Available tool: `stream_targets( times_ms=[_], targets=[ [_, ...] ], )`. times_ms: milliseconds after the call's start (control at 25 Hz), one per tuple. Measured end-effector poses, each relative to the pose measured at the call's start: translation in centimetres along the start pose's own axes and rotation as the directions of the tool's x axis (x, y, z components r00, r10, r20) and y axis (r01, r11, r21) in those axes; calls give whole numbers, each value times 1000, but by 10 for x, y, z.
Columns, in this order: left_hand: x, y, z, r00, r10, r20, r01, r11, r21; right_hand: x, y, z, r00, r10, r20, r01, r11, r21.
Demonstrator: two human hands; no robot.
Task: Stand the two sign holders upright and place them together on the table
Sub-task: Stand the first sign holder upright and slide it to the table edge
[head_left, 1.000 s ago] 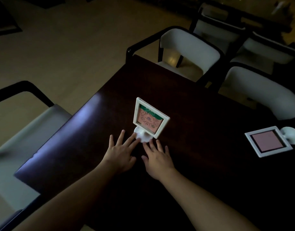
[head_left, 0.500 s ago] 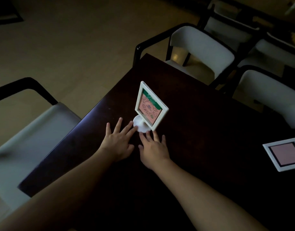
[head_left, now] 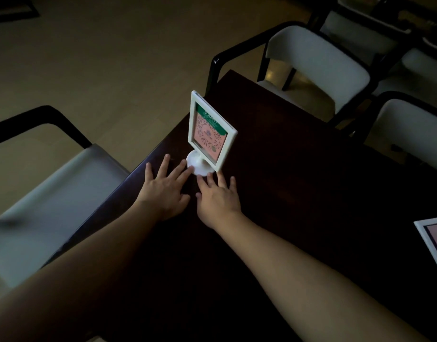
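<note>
A white-framed sign holder with a pink and green card stands upright on its round white base near the left edge of the dark table. My left hand lies flat on the table, fingers spread, its fingertips touching the base from the left. My right hand also rests flat with fingers apart, fingertips just in front of the base. A second white sign holder lies flat at the right edge of view, partly cut off.
A white-cushioned chair with a dark frame stands to the left of the table. Two more white chairs stand along the far side. Beige floor lies beyond the table's corner.
The view has swung left, so the lying sign holder has slid toward the right edge. Both hands stay flat at the upright holder's base.
</note>
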State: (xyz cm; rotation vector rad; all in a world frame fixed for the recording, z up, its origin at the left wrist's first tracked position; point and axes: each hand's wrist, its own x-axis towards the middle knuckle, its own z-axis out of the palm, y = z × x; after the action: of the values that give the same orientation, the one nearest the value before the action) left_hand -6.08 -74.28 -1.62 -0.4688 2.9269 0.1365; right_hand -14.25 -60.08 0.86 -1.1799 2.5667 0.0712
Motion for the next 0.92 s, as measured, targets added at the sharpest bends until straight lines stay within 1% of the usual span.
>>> stream_targets(
  times_ms=[240,440,680,840,920],
  targets=[
    [-5,-2,0,1000,-30,-2,30,999,-41,3,-2,-1,999,-36,21,36,999,11],
    [-12,6,-3,998,-70,-1,69,990,-122,-15,11,7,998,-46,50,42,996,81],
    [-34,45,-2,999,26,-39,-33,979,-200,-76,56,21,1000,-11,-3,11,989,145],
    [-41,84,-1,995,102,-20,-103,964,-244,-119,101,28,999,11,39,-16,991,133],
    [-43,106,0,989,147,-17,-146,957,-250,-140,124,31,999,47,24,-50,990,131]
  ],
)
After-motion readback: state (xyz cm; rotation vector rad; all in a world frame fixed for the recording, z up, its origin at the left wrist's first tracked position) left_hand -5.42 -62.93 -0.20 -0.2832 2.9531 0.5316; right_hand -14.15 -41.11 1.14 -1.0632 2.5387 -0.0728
